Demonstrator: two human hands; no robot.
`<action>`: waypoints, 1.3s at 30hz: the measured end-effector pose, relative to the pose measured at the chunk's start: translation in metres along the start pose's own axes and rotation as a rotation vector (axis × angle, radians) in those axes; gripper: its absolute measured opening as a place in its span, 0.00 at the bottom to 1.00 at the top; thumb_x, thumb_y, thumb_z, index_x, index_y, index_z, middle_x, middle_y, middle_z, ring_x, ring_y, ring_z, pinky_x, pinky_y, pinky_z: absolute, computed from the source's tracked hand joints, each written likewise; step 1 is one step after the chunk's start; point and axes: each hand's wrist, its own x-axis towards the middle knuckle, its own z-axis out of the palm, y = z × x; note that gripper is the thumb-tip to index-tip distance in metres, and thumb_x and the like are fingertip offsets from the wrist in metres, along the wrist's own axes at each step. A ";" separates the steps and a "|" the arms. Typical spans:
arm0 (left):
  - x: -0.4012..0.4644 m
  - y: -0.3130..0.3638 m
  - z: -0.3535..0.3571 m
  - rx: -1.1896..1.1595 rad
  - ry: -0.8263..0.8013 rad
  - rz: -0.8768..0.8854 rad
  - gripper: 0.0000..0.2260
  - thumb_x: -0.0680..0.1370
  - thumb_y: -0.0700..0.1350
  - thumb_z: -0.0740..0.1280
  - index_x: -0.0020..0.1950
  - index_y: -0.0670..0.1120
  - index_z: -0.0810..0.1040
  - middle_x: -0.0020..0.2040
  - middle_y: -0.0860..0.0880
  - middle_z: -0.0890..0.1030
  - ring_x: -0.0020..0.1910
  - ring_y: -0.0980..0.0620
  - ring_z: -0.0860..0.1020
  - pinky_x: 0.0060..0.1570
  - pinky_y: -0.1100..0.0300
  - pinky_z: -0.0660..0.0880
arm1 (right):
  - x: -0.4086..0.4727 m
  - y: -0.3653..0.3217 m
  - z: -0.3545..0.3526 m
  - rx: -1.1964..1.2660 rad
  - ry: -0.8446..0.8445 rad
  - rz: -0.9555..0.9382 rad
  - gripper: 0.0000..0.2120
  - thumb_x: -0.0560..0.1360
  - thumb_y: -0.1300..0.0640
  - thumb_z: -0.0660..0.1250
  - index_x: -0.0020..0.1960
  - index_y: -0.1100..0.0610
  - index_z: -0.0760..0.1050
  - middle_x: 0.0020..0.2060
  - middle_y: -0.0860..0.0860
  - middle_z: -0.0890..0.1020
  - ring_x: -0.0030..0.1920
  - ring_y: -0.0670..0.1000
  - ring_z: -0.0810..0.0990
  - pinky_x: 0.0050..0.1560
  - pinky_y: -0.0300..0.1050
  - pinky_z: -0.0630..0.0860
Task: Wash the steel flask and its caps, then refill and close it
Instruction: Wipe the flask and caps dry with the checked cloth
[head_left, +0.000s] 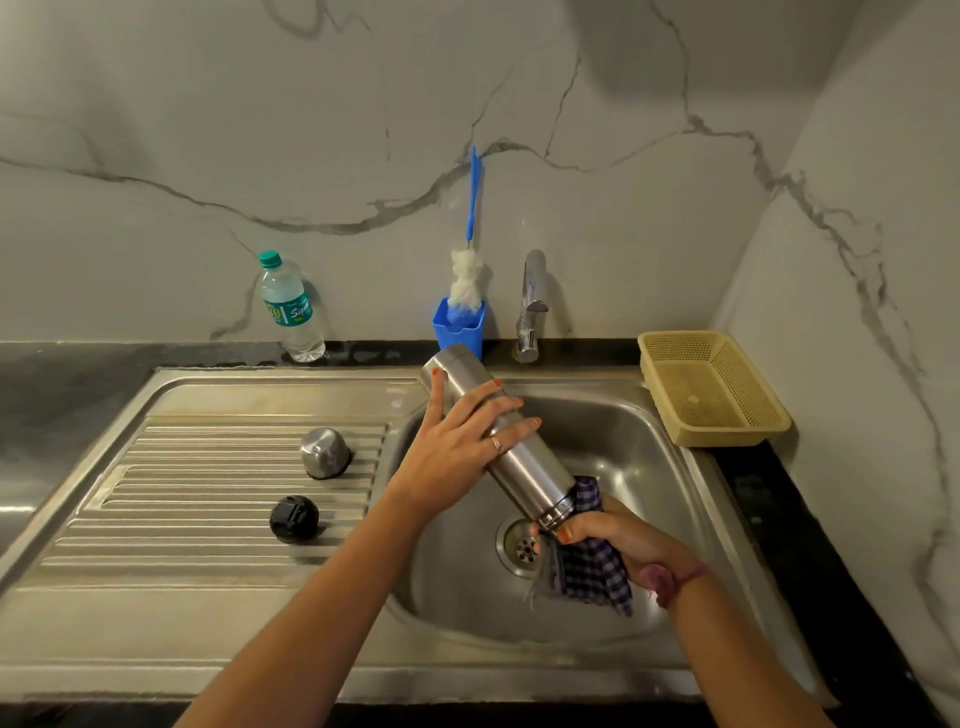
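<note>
The steel flask (524, 452) is held tilted over the sink basin (623, 447), its open threaded mouth pointing down toward me and its base up toward the wall. My left hand (462, 441) grips the flask's upper body. My right hand (618, 540) holds a blue checked cloth (592, 561) bunched against the flask's mouth. The steel outer cap (325, 452) and the black inner cap (294, 518) sit on the ribbed drainboard (208, 493) to the left, apart from both hands.
A tap (532, 306) stands behind the basin, and no water shows under it. A blue holder (460, 325) with a bottle brush (470, 260) is beside it. A plastic water bottle (291, 306) stands at the wall. A beige basket (711, 389) sits at the right.
</note>
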 end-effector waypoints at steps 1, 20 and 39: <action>-0.003 -0.005 0.000 -0.004 -0.002 -0.008 0.34 0.69 0.47 0.76 0.73 0.55 0.68 0.69 0.48 0.74 0.73 0.44 0.66 0.73 0.30 0.42 | 0.004 0.000 0.003 0.016 0.001 -0.001 0.25 0.63 0.62 0.72 0.59 0.66 0.76 0.54 0.66 0.80 0.53 0.62 0.79 0.59 0.59 0.74; -0.087 -0.108 -0.021 -0.290 0.109 -0.731 0.40 0.61 0.44 0.80 0.72 0.54 0.71 0.62 0.45 0.75 0.59 0.46 0.66 0.61 0.32 0.69 | 0.067 -0.011 0.095 0.511 0.065 -0.056 0.32 0.56 0.53 0.80 0.57 0.64 0.80 0.60 0.63 0.79 0.58 0.60 0.80 0.57 0.55 0.78; -0.167 -0.158 -0.068 -0.619 0.252 -1.226 0.39 0.65 0.47 0.81 0.73 0.52 0.70 0.58 0.53 0.71 0.60 0.50 0.71 0.59 0.55 0.71 | 0.099 -0.003 0.157 0.590 0.248 -0.133 0.28 0.71 0.55 0.67 0.68 0.64 0.70 0.64 0.61 0.76 0.65 0.60 0.74 0.60 0.58 0.75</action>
